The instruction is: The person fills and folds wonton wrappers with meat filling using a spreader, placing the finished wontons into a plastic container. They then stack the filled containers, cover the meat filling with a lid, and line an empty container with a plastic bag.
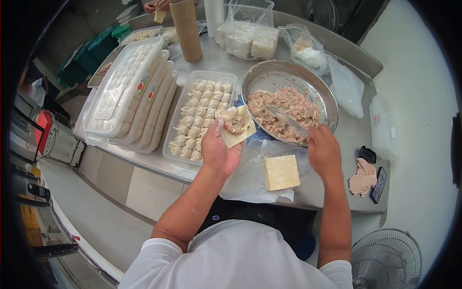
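On my left hand (pixel 220 150) lies a square dumpling wrapper (pixel 246 126) with a lump of meat filling (pixel 234 126) on it; my fingers support it from below. My right hand (pixel 323 147) grips a metal table knife (pixel 288 119), its blade touching the minced meat mix (pixel 276 103) in a wide steel bowl (pixel 333 106). Between my forearms, a stack of square wrappers (pixel 282 172) sits on a plastic sheet (pixel 243 180). Beside my left hand, a clear plastic tray (pixel 169 144) holds rows of folded dumplings (pixel 195 120).
Lidded containers of dumplings (pixel 127 91) are stacked at the left. A cardboard tube (pixel 186 31) and bagged wrappers (pixel 248 41) stand at the back. A phone (pixel 379 185) and cloth (pixel 363 178) lie at right. Another person's hand (pixel 156 6) shows at the top.
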Demonstrator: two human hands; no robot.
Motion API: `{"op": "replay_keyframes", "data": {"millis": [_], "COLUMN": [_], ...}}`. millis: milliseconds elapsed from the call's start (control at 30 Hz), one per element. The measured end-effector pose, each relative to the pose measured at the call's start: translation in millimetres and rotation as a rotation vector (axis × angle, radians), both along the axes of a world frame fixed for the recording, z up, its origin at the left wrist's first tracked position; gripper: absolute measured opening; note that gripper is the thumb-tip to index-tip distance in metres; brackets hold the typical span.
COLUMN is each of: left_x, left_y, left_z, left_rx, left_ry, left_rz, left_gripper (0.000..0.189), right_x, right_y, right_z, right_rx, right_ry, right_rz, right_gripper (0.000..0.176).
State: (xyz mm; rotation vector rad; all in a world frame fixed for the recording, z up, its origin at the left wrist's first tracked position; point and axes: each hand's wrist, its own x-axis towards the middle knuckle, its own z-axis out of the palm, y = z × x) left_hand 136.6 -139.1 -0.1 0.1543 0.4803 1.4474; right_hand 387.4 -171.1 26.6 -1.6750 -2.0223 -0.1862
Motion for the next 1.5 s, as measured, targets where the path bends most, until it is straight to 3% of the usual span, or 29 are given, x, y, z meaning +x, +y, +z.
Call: {"op": "replay_keyframes", "data": {"millis": [67,133,267,333,567,700,867,1000,1067,1167,1267,1433,1500], "left_x": [-1.9,-4.4,-3.3,2.5,11.1,5.6,-2.1,-9.7,-4.3,12.3,14.4,-1.1,0.7], "left_y": [0.0,0.0,2.9,3.5,-6.7,0.4,0.1,1.4,2.3,3.7,2.4,-8.4,-6.9], "left_z": [-2.4,1.0,-10.7,-11.0,11.3,-4.0,-6.2,-10.9,-8.9,-8.9,-7.9,3.8,-1.8], "left_rx": [-0.041,0.030,0.054,0.055,0.050,0.035,0.009,0.006,-0.032,-0.031,0.055,0.341,0.236], "left_ry": [-0.025,-0.025,0.051,0.080,0.127,0.110,0.081,0.048,0.049,0.034,-0.017,-0.162,0.518], "left_rz": [0.023,-0.110,-0.175,-0.204,-0.162,-0.103,-0.140,-0.139,-0.121,-0.127,-0.186,-0.362,-0.353], "left_gripper": [0.042,0.042,0.044,0.043,0.036,0.038,0.040,0.044,0.043,0.042,0.041,0.035,0.038], "right_x": [19.3,24.4,-9.2,-20.5,-33.9,-21.9,25.7,-1.3,-13.5,-34.9,-34.6,-24.9,-22.5], "right_y": [2.6,-0.2,-27.7,-37.4,-40.7,-24.7,7.2,-26.6,-38.8,-45.3,-43.9,-58.5,-62.5], "right_z": [0.9,16.2,35.0,31.3,14.5,11.4,0.4,32.5,31.1,7.8,-13.0,30.5,45.6], "right_rx": [-0.077,-0.108,-0.053,-0.030,0.032,0.059,-0.181,-0.138,0.004,0.099,0.042,0.012,-0.005], "right_ry": [-0.130,-0.192,-0.079,0.047,0.021,0.012,-0.187,-0.224,-0.021,0.020,0.090,0.215,0.247], "right_rz": [-0.067,-0.082,-0.033,0.212,0.054,-0.014,-0.049,-0.127,0.064,0.193,0.177,0.166,0.169], "right_gripper": [0.019,0.014,0.018,0.023,0.027,0.021,0.011,0.016,0.024,0.032,0.033,0.031,0.030]}}
